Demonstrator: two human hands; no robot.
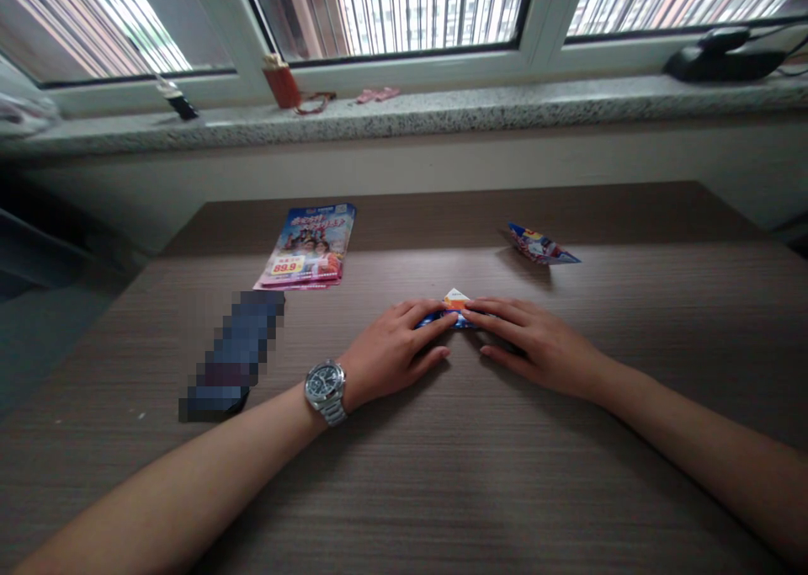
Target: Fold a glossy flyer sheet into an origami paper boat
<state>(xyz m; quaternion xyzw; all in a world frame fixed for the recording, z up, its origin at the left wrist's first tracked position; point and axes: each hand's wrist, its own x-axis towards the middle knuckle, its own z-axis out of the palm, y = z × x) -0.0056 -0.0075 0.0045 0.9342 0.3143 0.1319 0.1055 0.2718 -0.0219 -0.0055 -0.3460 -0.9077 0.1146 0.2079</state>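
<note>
A small folded piece of printed paper, with a white peak and orange and blue below, lies on the table between my hands. My left hand rests its outstretched fingertips on the paper's left part, thumb apart on the near side. From the other side, my right hand lays its straight fingers on the right part, thumb also apart. Both hands cover much of the paper, and their fingertips nearly meet at its middle. A finished-looking folded paper piece, blue and multicoloured, sits apart beyond my right hand.
A stack of colourful printed leaflets lies at the back left of the brown table. Nearer, left of my watch, is a blurred dark phone-like object. The stone windowsill holds a red box and a black device.
</note>
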